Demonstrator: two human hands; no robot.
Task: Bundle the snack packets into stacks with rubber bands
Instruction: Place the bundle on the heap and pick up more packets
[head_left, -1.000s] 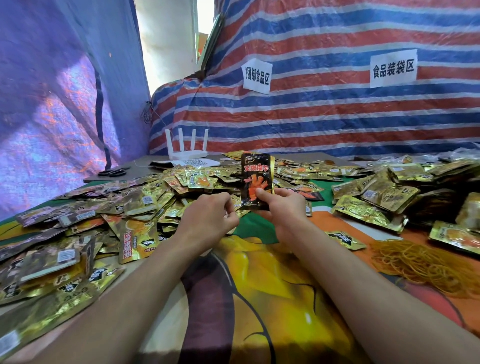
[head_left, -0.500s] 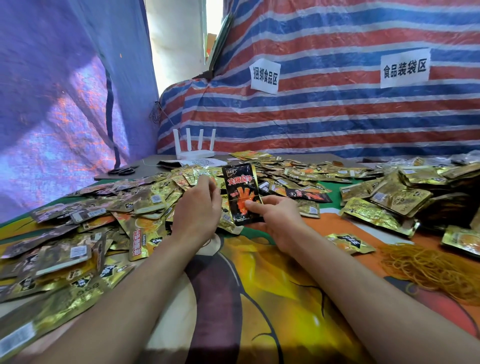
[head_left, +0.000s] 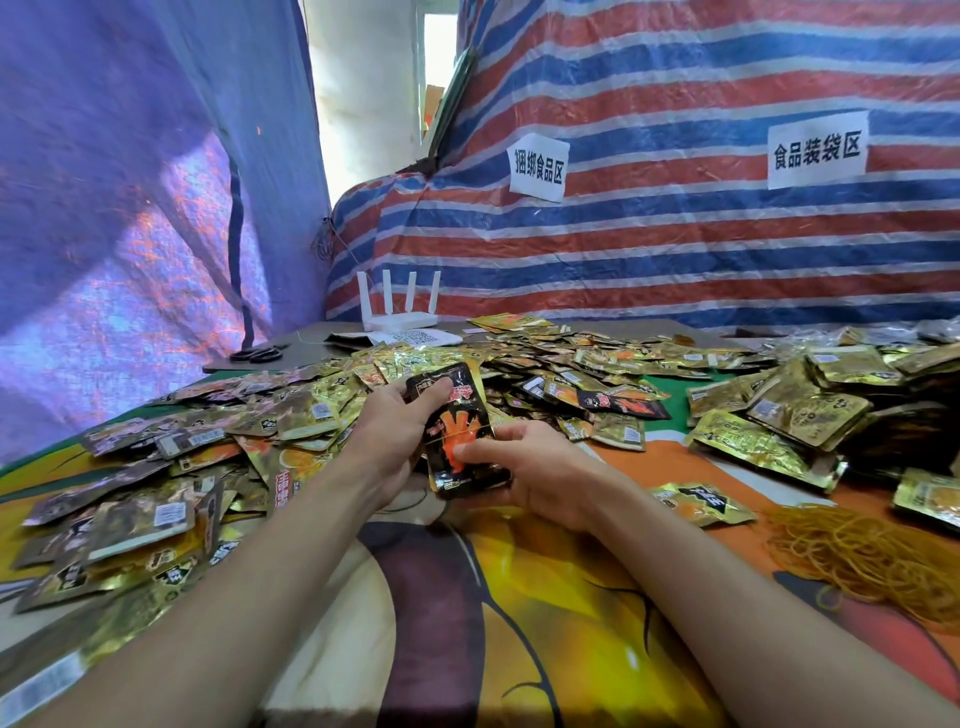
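Observation:
A black snack packet stack (head_left: 457, 436) with an orange picture is held between both hands above the table's middle. My left hand (head_left: 395, 431) grips its upper left side, thumb across the top. From the lower right, my right hand (head_left: 524, 473) holds it with the thumb pressed on the front. A thin band appears to cross the packet's middle. Loose gold packets (head_left: 218, 457) lie heaped to the left and behind. A pile of yellow rubber bands (head_left: 872, 561) lies at the right.
Bundled gold packets (head_left: 789, 415) are piled at the right. A white router (head_left: 400, 312) and black scissors (head_left: 260, 355) sit at the far left of the table. Striped tarpaulin (head_left: 675, 234) walls the back. A colourful printed cloth (head_left: 519, 597) covers the table near me.
My left hand came off the gold packets and took hold of the black packet stack. The stack dropped lower and closer to me, tilted flatter between both hands.

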